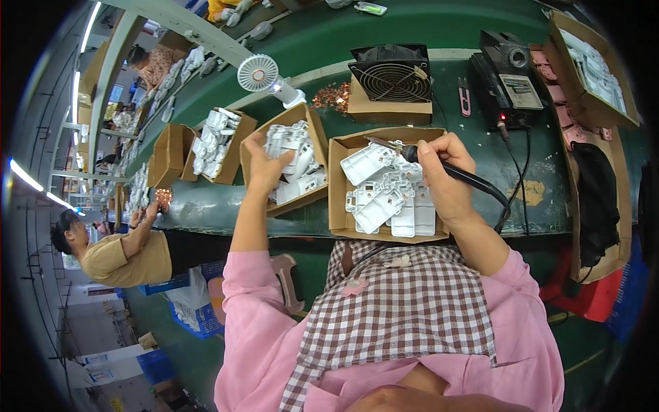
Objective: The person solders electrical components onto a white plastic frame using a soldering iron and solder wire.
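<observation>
My left hand (pixel 264 163) reaches into a cardboard box (pixel 316 130) of white plastic housings (pixel 296 145). Its thumb and fingers are spread over the housings near the box's left wall; no part is visibly lifted. With my right hand (pixel 447 175) I hold a soldering iron (pixel 461 176) by its black handle. The metal tip points left, above a second cardboard box (pixel 336 206) directly in front of me. Several white housings (pixel 379 209) lie piled in that box, some with small copper-coloured bits. Beneath the iron tip sits one pale housing (pixel 364 163).
Behind the boxes stand a black fan (pixel 390 74), a small white fan (pixel 259 74) and copper-coloured pieces (pixel 332 97). Tweezers (pixel 465 97) lie near the soldering station (pixel 509 89), whose cable hangs at my right. More boxes flank me; a co-worker (pixel 130 257) is at far left.
</observation>
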